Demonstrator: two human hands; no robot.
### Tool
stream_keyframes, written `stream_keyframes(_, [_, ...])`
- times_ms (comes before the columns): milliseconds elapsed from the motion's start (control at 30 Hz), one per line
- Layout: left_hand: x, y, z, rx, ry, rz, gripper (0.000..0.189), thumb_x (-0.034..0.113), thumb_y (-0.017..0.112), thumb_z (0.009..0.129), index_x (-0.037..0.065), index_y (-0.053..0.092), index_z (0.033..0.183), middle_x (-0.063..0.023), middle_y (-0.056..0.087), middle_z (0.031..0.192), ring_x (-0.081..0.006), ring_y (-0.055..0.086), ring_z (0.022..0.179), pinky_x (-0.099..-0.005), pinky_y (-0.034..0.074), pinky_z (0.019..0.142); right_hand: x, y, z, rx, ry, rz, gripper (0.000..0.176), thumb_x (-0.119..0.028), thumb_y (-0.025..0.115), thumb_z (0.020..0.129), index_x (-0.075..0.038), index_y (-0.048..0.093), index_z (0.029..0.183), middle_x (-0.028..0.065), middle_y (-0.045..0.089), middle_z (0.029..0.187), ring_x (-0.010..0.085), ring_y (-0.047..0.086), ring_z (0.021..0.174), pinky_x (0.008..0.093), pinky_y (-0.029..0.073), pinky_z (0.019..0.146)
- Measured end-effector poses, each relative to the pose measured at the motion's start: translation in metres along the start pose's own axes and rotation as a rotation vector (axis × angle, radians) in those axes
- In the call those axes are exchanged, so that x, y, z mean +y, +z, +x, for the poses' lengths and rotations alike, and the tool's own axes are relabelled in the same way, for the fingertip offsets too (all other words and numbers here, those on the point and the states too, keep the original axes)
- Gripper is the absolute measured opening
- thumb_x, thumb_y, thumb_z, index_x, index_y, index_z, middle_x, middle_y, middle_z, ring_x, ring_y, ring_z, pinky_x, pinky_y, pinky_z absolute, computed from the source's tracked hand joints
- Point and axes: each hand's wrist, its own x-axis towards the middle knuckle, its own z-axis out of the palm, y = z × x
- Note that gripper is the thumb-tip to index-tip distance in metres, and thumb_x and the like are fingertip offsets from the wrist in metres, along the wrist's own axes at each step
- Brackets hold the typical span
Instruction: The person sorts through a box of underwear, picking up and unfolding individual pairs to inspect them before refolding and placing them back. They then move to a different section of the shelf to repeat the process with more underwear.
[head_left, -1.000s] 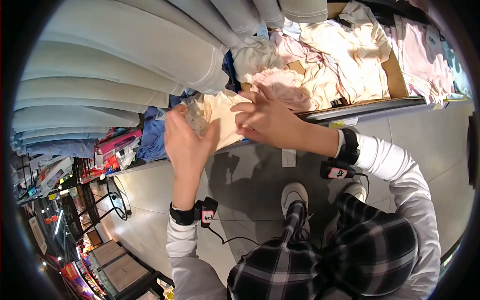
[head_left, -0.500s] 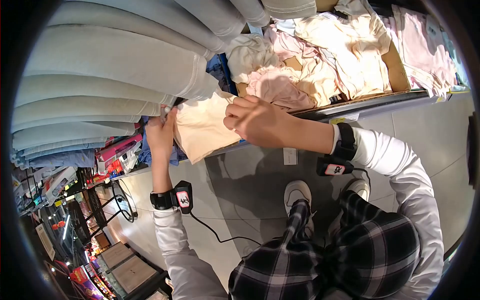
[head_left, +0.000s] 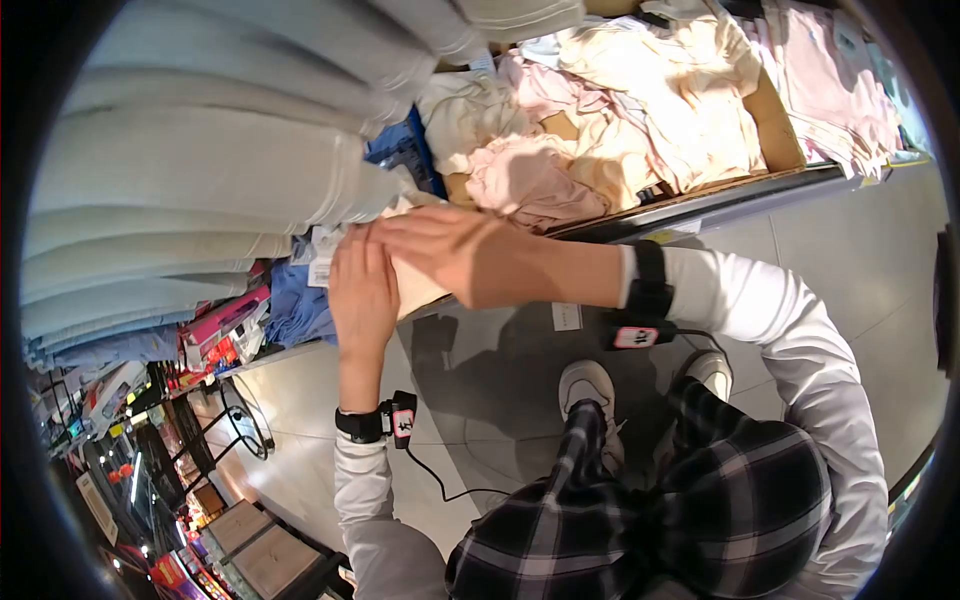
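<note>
A cream garment [head_left: 418, 288] lies folded at the shelf edge, mostly covered by my two hands. My left hand [head_left: 362, 292] rests on its left part, fingers straight and side by side. From the right, my right hand [head_left: 455, 255] lies across the cloth with stretched fingers, its fingertips meeting those of my left hand. Both hands look open and flat; their undersides are hidden. Beside my left fingers is a white printed tag [head_left: 320, 262]. Blue cloth [head_left: 300, 305] sits just left of my left hand.
Hanging pale grey garments [head_left: 210, 170] crowd close above my hands. A cardboard box [head_left: 785, 130] holds crumpled cream and pink clothes [head_left: 540, 180]. Blue packages [head_left: 405, 150] stand behind my hands. Pink and red packages [head_left: 225, 325] lie left. Wrist devices [head_left: 635, 335] trail black cables.
My left hand has shifted right and turned over onto the cream garment. My right hand has moved left and flattened from its curled grip. The garment now shows as a smaller folded piece.
</note>
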Motion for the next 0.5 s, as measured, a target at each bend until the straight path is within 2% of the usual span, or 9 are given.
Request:
stream_keyframes(33, [-0.001, 0.002, 0.000, 0.032, 0.000, 0.052, 0.040, 0.021, 0.057, 0.089, 0.004, 0.052, 0.125, -0.0141, 0.053, 0.125, -0.0343, 0.049, 0.118, -0.0423, 0.038, 0.101, -0.002, 0.007, 0.000, -0.034, 0.002, -0.088, 0.045, -0.007, 0.056, 0.076, 0.010, 0.056, 0.118, 0.0199, 0.054, 0.127, 0.0305, 0.049, 0.122, 0.0371, 0.036, 0.104])
stream_keyframes(67, [-0.001, 0.000, -0.003, -0.103, -0.050, 0.093, 0.050, 0.027, 0.055, 0.091, 0.004, 0.044, 0.135, -0.0167, 0.046, 0.135, -0.0376, 0.038, 0.130, -0.0457, 0.028, 0.110, -0.002, 0.014, -0.002, -0.069, 0.005, -0.177, 0.050, -0.010, 0.055, 0.078, 0.013, 0.051, 0.123, 0.0222, 0.049, 0.135, 0.0315, 0.043, 0.130, 0.0384, 0.031, 0.110])
stream_keyframes(100, [-0.001, 0.000, -0.004, -0.098, -0.038, 0.077, 0.050, 0.027, 0.055, 0.091, 0.004, 0.044, 0.135, -0.0167, 0.046, 0.135, -0.0376, 0.038, 0.130, -0.0457, 0.028, 0.110, -0.001, 0.019, -0.006, -0.077, 0.017, -0.192, 0.050, -0.010, 0.055, 0.078, 0.013, 0.051, 0.123, 0.0222, 0.049, 0.135, 0.0315, 0.043, 0.130, 0.0384, 0.031, 0.110])
stream_keyframes(200, [-0.003, 0.006, -0.011, -0.167, -0.111, 0.045, 0.064, 0.035, 0.049, 0.094, 0.006, 0.029, 0.147, -0.0174, 0.032, 0.148, -0.0392, 0.020, 0.141, -0.0502, 0.013, 0.115, 0.004, 0.022, -0.012, -0.264, 0.138, -0.149, 0.064, -0.026, 0.052, 0.086, 0.008, 0.038, 0.138, 0.0219, 0.031, 0.149, 0.0302, 0.024, 0.142, 0.0420, 0.019, 0.114])
stream_keyframes(300, [0.002, 0.003, -0.012, -0.149, -0.134, -0.014, 0.066, 0.036, 0.050, 0.093, 0.006, 0.027, 0.147, -0.0176, 0.029, 0.150, -0.0400, 0.018, 0.142, -0.0498, 0.011, 0.115, 0.016, 0.033, -0.018, -0.230, 0.123, -0.059, 0.062, -0.033, 0.049, 0.092, 0.005, 0.038, 0.139, 0.0217, 0.031, 0.149, 0.0292, 0.024, 0.142, 0.0444, 0.019, 0.114])
stream_keyframes(333, [0.003, 0.003, -0.012, -0.140, -0.134, -0.037, 0.066, 0.036, 0.049, 0.094, 0.006, 0.026, 0.148, -0.0177, 0.028, 0.151, -0.0404, 0.017, 0.142, -0.0499, 0.010, 0.115, 0.018, 0.022, -0.017, -0.204, 0.106, -0.056, 0.066, -0.043, 0.049, 0.093, 0.004, 0.039, 0.138, 0.0211, 0.033, 0.148, 0.0276, 0.028, 0.140, 0.0459, 0.020, 0.114])
stream_keyframes(367, [0.004, 0.001, -0.013, -0.130, -0.137, -0.059, 0.067, 0.036, 0.049, 0.094, 0.006, 0.025, 0.148, -0.0178, 0.026, 0.152, -0.0408, 0.016, 0.142, -0.0499, 0.010, 0.115, 0.020, 0.008, -0.020, -0.147, 0.149, 0.039, 0.068, -0.045, 0.053, 0.091, 0.005, 0.042, 0.136, 0.0211, 0.038, 0.144, 0.0283, 0.033, 0.137, 0.0480, 0.021, 0.113])
stream_keyframes(467, [0.016, -0.014, -0.014, -0.103, -0.145, -0.094, 0.061, 0.030, 0.048, 0.095, 0.004, 0.028, 0.147, -0.0180, 0.029, 0.151, -0.0397, 0.019, 0.141, -0.0485, 0.012, 0.115, 0.032, -0.057, -0.013, -0.155, 0.130, -0.102, 0.066, -0.044, 0.056, 0.089, 0.005, 0.046, 0.132, 0.0210, 0.042, 0.141, 0.0295, 0.037, 0.134, 0.0491, 0.023, 0.112])
stream_keyframes(500, [0.021, -0.022, -0.012, -0.098, -0.181, -0.125, 0.059, 0.028, 0.048, 0.095, 0.004, 0.029, 0.146, -0.0181, 0.031, 0.150, -0.0392, 0.020, 0.141, -0.0478, 0.014, 0.115, 0.037, -0.101, -0.005, -0.496, 0.238, -0.127, 0.063, -0.042, 0.058, 0.088, 0.002, 0.047, 0.132, 0.0218, 0.042, 0.141, 0.0317, 0.038, 0.133, 0.0498, 0.023, 0.111])
